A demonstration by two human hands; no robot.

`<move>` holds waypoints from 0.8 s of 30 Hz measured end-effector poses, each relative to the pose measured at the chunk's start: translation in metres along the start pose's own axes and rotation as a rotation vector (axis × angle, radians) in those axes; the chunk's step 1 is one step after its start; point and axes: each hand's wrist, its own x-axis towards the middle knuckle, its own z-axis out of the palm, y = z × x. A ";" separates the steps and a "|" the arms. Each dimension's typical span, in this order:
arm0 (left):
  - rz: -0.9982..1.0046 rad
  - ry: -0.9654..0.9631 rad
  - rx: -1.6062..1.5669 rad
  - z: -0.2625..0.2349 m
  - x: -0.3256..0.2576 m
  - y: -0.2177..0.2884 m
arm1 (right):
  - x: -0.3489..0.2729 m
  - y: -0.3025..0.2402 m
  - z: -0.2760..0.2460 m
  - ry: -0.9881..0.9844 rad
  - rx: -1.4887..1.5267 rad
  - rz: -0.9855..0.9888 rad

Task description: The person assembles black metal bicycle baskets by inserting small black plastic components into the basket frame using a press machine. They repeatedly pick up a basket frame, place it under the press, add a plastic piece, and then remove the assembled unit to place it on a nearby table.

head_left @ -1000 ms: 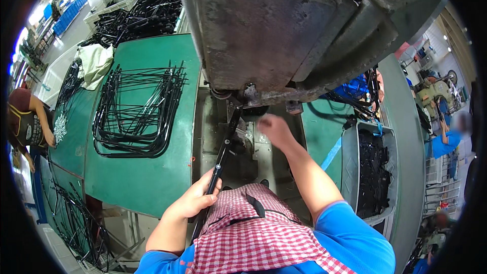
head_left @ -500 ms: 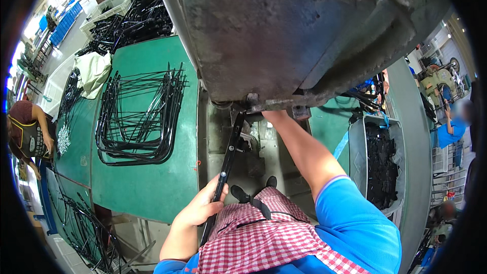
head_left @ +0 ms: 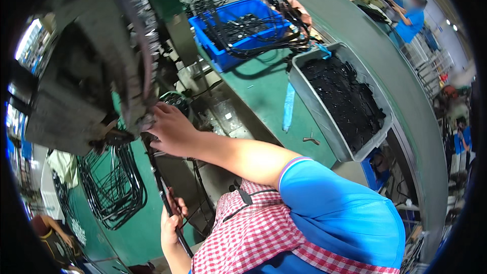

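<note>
– Green tabletops point(head_left: 264, 106) either side of you, busy shop all round. So where's the black bar point(head_left: 158, 175), and how far along?

– It slants up from by your apron point(head_left: 258, 228) toward the machine point(head_left: 76, 96), not set down, so I'd guess you're mid-piece. Bent black frames point(head_left: 115, 193) are piled off left; finished or waiting, can't tell.

– Hands?

– Your left hand point(head_left: 170, 227) is wrapped round the bar. Your right hand point(head_left: 175, 131) is up by the machine's lower end, fingers half curled; tips are hidden, so no clue if it's pinching anything.

– Farther out?

– Blue bin point(head_left: 218, 61), then a grey tub point(head_left: 331, 122) of black parts point(head_left: 345, 101).
</note>
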 end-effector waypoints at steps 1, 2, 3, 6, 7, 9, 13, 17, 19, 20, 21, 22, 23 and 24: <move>-0.010 0.022 -0.020 0.005 0.002 0.002 | -0.009 0.005 -0.013 -0.004 0.036 0.063; -0.026 0.027 -0.024 0.009 0.002 0.004 | -0.019 0.012 -0.027 0.091 0.082 0.098; -0.022 0.031 -0.046 0.011 0.003 0.002 | -0.032 0.019 -0.041 0.182 0.133 0.132; 0.005 0.080 -0.037 0.027 0.003 -0.003 | -0.080 0.072 -0.103 0.257 0.075 0.341; 0.017 0.075 -0.062 0.031 0.004 -0.006 | -0.101 0.090 -0.130 0.282 -0.050 0.409; 0.028 0.092 -0.093 0.042 0.007 -0.008 | -0.161 0.140 -0.172 0.300 -0.228 0.544; 0.016 0.089 -0.212 0.055 0.008 -0.015 | -0.279 0.190 -0.258 0.231 -0.566 0.840; 0.060 0.109 -0.141 0.060 0.015 -0.027 | -0.361 0.232 -0.291 0.000 -0.636 1.169; 0.056 0.150 -0.123 0.069 0.016 -0.027 | -0.376 0.245 -0.297 -0.131 -0.612 1.262; 0.062 0.171 -0.114 0.073 0.016 -0.026 | -0.376 0.250 -0.300 -0.192 -0.597 1.300; 0.064 0.179 -0.109 0.076 0.016 -0.025 | -0.375 0.257 -0.303 -0.214 -0.537 1.351; 0.065 0.188 -0.104 0.078 0.015 -0.024 | -0.375 0.265 -0.305 -0.237 -0.477 1.400; 0.066 0.199 -0.102 0.080 0.013 -0.024 | -0.376 0.273 -0.307 -0.264 -0.417 1.446; 0.066 0.198 -0.092 0.084 0.014 -0.023 | -0.381 0.278 -0.314 -0.273 -0.357 1.416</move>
